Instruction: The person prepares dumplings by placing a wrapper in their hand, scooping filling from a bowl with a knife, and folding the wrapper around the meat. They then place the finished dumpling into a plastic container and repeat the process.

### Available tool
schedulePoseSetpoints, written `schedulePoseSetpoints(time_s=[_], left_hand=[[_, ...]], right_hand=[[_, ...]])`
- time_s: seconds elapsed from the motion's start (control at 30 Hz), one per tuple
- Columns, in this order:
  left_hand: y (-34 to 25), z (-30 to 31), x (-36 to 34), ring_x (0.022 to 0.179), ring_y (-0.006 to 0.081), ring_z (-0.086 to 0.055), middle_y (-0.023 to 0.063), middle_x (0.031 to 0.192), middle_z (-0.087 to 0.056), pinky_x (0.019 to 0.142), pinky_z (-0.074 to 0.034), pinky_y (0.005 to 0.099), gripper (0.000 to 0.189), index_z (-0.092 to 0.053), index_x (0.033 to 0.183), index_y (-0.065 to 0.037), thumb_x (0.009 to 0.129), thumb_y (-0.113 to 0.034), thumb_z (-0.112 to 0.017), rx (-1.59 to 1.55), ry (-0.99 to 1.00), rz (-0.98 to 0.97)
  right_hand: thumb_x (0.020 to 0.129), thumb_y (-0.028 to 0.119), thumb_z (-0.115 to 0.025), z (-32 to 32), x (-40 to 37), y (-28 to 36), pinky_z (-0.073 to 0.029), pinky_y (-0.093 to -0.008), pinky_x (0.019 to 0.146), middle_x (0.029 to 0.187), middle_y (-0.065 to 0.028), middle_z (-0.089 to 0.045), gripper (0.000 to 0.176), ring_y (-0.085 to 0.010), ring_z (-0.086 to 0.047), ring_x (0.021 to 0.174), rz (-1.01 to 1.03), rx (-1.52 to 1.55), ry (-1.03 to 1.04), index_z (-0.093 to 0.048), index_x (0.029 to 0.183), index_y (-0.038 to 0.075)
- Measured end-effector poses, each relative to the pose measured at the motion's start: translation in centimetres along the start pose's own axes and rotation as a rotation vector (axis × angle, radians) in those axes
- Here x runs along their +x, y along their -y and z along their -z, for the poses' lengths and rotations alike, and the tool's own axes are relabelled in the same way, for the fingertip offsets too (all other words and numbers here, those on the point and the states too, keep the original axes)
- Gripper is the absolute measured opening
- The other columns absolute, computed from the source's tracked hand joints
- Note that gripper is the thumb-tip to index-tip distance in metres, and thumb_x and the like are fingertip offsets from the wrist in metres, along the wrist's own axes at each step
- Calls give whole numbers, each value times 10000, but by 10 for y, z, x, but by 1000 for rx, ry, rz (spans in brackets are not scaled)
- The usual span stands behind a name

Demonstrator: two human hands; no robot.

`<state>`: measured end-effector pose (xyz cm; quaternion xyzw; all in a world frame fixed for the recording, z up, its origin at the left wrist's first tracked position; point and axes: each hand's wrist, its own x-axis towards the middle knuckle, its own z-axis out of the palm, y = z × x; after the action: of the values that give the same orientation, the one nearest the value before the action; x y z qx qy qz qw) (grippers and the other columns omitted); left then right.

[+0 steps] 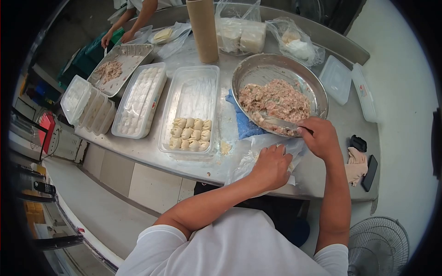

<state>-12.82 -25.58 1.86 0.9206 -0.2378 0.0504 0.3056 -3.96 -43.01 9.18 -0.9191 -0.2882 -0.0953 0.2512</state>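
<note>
My right hand (317,137) is closed on a metal spreader (278,122), whose blade lies at the near edge of the minced filling (276,99) in a round metal pan (324,103). To its left, my left hand (272,166) rests over a clear plastic bag (241,161) at the table's front edge. Its fingers curl down, and what they hold, if anything, is hidden. Farther left, folded dumplings (191,134) fill the near part of a clear plastic container (165,115). A blue cloth (246,124) shows under the pan's left side.
A co-worker's hands (117,37) are at a metal tray (142,50) of filling, back left. Lidded containers (140,101) stand left, a brown cardboard tube (202,32) and bagged wrappers (241,34) behind. A phone (369,173) lies at right; a fan (377,246) stands below.
</note>
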Motion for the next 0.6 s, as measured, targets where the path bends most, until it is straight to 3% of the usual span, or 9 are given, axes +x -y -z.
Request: schedulePoseSetpoints(time_s=[0.13,0.2,0.27,0.3,0.4,0.43,0.5,0.6], left_hand=[[12,0,2,1013,377,-599,176,1018,-609,858,-463,498,273,-641,1044,1,825,-156,-685,-110,31,16],[21,5,2,1004,386,-608,181,1001,-613,861,-472,497,241,-630,1044,4,864,-153,-660,-175,13,12],[35,18,-3,1010,371,-637,177,1023,-636,878,-500,470,191,-600,1024,14,949,-162,-600,-532,-80,134],[40,22,-6,1010,371,-637,177,1023,-636,878,-500,470,191,-600,1024,14,949,-162,-600,-534,-73,131],[58,33,-20,1107,297,-657,127,1202,-677,982,-517,457,224,-609,1152,-27,1009,-182,-534,-1762,-297,458],[64,39,-23,1107,297,-657,127,1202,-677,982,-517,457,224,-609,1152,-27,1009,-182,-534,-1760,-307,460],[70,53,-26,1166,297,-636,146,1287,-647,1041,-496,459,305,-587,1275,-47,1024,-212,-532,-2137,-338,333],[58,67,-23,1244,302,-595,165,1349,-607,1088,-462,447,389,-547,1341,-26,1043,-274,-518,-2346,-399,310]], right_hand=[[858,130,-725,4,-8,-2,-541,-391,743,925,-157,-722,180,-332,-697,849,-109,119,-22,-753,1005,31],[877,89,-705,1,-15,-7,-530,-360,743,915,-167,-717,191,-287,-692,811,-143,179,-84,-739,1040,-5],[885,80,-698,2,-21,-7,-523,-346,741,915,-160,-714,194,-257,-676,793,-212,232,-97,-732,1052,-13],[893,72,-691,2,-26,-5,-516,-331,739,914,-153,-712,197,-227,-660,774,-282,290,-107,-725,1063,-21],[898,59,-685,8,-38,7,-499,-308,720,905,-122,-685,210,-188,-616,748,-266,304,-132,-712,1088,-28],[898,59,-685,9,-40,12,-499,-308,720,905,-122,-685,210,-188,-616,748,-261,307,-127,-712,1088,-28],[894,44,-679,9,-48,25,-491,-305,702,875,-111,-638,214,-188,-605,750,-243,308,-138,-707,1094,-29],[894,12,-659,7,-57,43,-478,-299,685,869,-100,-596,212,-186,-595,766,-178,272,-181,-711,1097,-18]])
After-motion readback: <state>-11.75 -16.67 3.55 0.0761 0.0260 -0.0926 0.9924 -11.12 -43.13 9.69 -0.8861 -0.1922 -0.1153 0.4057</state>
